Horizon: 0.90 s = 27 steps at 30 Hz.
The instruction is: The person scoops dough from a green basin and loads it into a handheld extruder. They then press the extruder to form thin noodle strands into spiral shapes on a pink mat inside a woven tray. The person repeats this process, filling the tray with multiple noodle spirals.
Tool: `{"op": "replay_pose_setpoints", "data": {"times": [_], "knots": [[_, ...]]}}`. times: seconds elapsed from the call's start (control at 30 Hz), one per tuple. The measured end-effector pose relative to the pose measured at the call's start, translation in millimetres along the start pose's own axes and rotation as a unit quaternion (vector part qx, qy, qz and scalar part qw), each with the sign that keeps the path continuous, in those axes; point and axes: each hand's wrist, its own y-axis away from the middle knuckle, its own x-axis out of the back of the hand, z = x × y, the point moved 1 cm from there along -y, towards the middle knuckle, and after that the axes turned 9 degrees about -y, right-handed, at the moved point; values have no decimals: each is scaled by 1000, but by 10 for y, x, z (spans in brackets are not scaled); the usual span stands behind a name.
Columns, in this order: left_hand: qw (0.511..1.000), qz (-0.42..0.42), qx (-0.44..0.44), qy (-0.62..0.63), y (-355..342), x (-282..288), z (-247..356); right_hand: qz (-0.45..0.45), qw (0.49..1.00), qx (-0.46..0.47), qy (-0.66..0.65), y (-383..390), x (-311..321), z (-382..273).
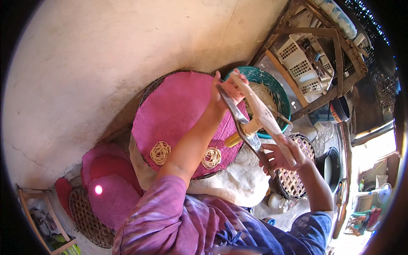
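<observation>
A wooden two-handled dough press (pixel 259 110) is held tilted above the round tray. My left hand (pixel 231 88) is closed round the far ends of its bars, and my right hand (pixel 285 155) grips the near ends. Between the bars sits a pale plunger, and a yellowish cylinder (pixel 233 139) juts from the lower bar toward the tray. Beneath lies a pink cloth (pixel 174 102) covering the tray. On it rest two coils of thin dough strands, a left coil (pixel 160 153) and a right coil (pixel 211 157), the right one below the cylinder.
A green tub (pixel 284 95) with pale dough stands behind the press. To the right are a woven basket (pixel 293 182) and a black basin (pixel 333 168). White crates (pixel 299 63) sit on a wooden rack. Pink cloth-covered discs (pixel 112 202) lean at lower left beside the wall (pixel 85 63).
</observation>
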Motion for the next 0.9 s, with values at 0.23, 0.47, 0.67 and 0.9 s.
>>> {"op": "replay_pose_setpoints", "data": {"times": [0.23, 0.47, 0.67, 0.9], "knots": [[994, -84, -69, -15, -13, -150, 355, 104, 973, 72, 195, -22, -298, -286], [994, -47, -99, -13, 74, -400, 194, 133, 971, 55, 189, 254, -570, -434], [993, -39, -94, -63, -62, -456, 363, 163, 959, 105, 205, 103, -493, -402], [994, 37, -89, -56, 176, -225, 121, 134, 972, 60, 183, 226, -362, -206]]}}
